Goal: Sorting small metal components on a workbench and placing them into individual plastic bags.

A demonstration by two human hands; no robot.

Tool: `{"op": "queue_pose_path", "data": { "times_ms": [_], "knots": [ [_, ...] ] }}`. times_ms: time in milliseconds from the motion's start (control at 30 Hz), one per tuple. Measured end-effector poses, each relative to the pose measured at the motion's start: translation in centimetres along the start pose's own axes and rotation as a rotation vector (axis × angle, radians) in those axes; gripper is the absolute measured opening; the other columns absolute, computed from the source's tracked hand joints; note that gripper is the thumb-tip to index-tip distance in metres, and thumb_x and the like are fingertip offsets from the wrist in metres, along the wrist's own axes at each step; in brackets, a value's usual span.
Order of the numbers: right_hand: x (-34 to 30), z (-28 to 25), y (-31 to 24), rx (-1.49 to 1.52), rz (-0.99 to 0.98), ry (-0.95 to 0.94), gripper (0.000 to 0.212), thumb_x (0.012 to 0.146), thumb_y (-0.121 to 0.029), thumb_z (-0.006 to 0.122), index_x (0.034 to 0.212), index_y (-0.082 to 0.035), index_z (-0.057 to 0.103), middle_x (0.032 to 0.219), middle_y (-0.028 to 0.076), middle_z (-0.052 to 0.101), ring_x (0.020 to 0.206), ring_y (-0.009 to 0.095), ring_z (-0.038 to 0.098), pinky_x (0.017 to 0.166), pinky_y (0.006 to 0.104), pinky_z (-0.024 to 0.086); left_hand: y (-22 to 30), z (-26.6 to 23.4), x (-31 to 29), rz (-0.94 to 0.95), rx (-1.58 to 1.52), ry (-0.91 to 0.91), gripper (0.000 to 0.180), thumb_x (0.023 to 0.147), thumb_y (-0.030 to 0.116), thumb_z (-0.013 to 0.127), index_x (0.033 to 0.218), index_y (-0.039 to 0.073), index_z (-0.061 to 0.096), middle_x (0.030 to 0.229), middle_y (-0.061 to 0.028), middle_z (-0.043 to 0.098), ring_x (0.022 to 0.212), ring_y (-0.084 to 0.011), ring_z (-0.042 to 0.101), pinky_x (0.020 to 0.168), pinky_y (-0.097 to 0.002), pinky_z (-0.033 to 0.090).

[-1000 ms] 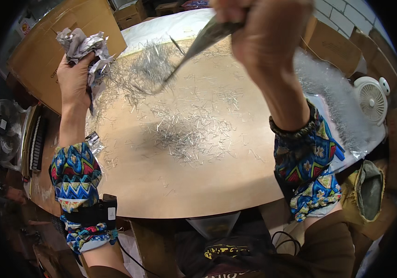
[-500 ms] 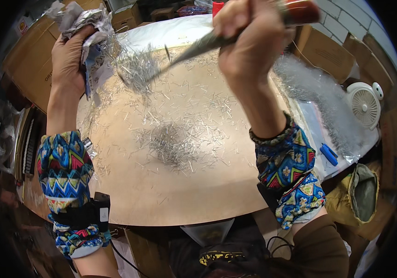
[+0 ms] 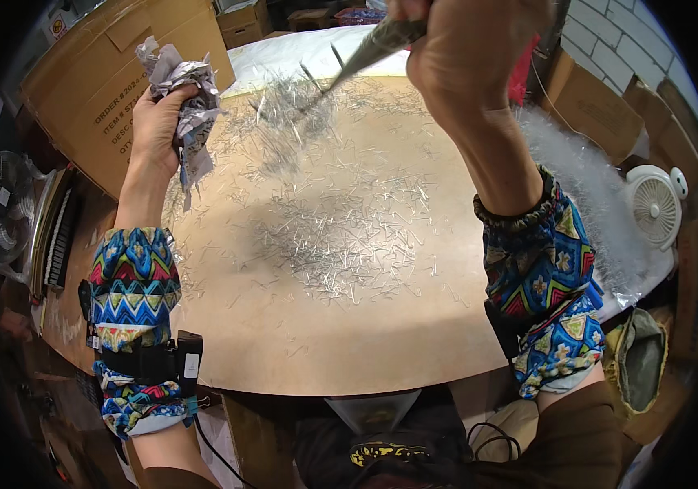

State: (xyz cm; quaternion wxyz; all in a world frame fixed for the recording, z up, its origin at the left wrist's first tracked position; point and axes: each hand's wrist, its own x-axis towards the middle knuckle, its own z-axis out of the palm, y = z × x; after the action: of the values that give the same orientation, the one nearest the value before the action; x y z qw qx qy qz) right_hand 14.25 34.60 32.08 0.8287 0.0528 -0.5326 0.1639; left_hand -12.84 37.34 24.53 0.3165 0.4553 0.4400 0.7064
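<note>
At the upper left, my left hand (image 3: 153, 130) is closed around a crumpled wad of printed paper (image 3: 192, 104). My right hand (image 3: 475, 69), cut off by the top edge and partly blurred, grips a long, dark, tapering metal tool (image 3: 375, 50); the tool's handle is out of sight. Dark pointed ends show near the tool's far end, amid a blurred tangle of thin silver wire bits (image 3: 292, 114). Below lies a loose heap of short silver wire pieces (image 3: 349, 253), spread over the middle of the pale wooden tabletop (image 3: 349, 346).
A large cardboard box (image 3: 88, 90) stands beyond my left hand. Along the right side lie a mass of fine silvery strands (image 3: 589, 175) and a small white fan (image 3: 655, 204). An open yellow bag (image 3: 638, 359) is at the lower right. White sheeting (image 3: 300, 61) covers the far edge.
My left hand with the paper has shifted right and slightly down in view. My right hand and the tool have moved up and right, and the wire tangle has shifted right too.
</note>
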Motion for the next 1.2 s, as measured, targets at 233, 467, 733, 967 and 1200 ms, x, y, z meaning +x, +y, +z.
{"op": "queue_pose_path", "data": {
  "times_ms": [233,467,733,967,1200],
  "knots": [
    [-0.2,1.5,0.2,0.02,0.085,-0.018,0.032,0.095,-0.016,0.06,0.064,-0.013,0.052,0.044,-0.005,0.044,0.03,0.006,0.038,0.027,0.0219,0.033,-1.7,-1.7,0.8,0.024,0.062,0.055,0.024,0.08,-0.006,0.067,0.104,-0.002,0.063,0.091,-0.0093,0.069,0.074,-0.0157,0.067,0.065,-0.0287,0.056],
    [-1.8,1.0,2.0,-0.155,0.246,-0.421,0.024,0.092,-0.01,0.06,0.07,-0.008,0.053,0.047,-0.003,0.043,0.038,0.005,0.037,0.035,0.0246,0.032,-4.6,-2.2,2.2,0.026,0.053,0.081,0.027,0.078,-0.003,0.068,0.105,-0.001,0.063,0.099,-0.0093,0.067,0.079,-0.0146,0.066,0.069,-0.0273,0.054],
    [-2.3,0.5,5.2,-0.198,0.365,-0.422,0.031,0.095,-0.015,0.061,0.065,-0.009,0.052,0.048,-0.004,0.047,0.039,0.005,0.04,0.038,0.0227,0.033,-12.2,-4.6,5.0,-0.207,0.465,0.079,0.03,0.082,0.01,0.055,0.109,-0.001,0.064,0.097,-0.0085,0.066,0.081,-0.0145,0.058,0.072,-0.0289,0.045],
    [-5.3,1.0,13.9,0.229,0.247,0.139,0.023,0.095,-0.008,0.06,0.108,-0.014,0.042,0.063,0.001,0.052,0.039,0.008,0.045,0.036,0.0239,0.041,-16.9,-4.0,6.2,-0.279,0.021,0.168,0.022,0.089,0.008,0.064,0.107,-0.001,0.057,0.098,-0.0082,0.064,0.091,-0.023,0.063,0.084,-0.0387,0.054],
    [-13.7,-2.6,22.6,0.085,0.662,0.299,0.028,0.091,-0.021,0.064,0.073,-0.007,0.049,0.049,0.003,0.049,0.042,0.012,0.049,0.046,0.0273,0.044,-18.4,-5.9,1.3,0.007,0.755,0.385,0.03,0.09,0.011,0.057,0.118,-0.001,0.058,0.109,-0.0123,0.062,0.095,-0.0218,0.06,0.083,-0.0322,0.048]
  ]
}}
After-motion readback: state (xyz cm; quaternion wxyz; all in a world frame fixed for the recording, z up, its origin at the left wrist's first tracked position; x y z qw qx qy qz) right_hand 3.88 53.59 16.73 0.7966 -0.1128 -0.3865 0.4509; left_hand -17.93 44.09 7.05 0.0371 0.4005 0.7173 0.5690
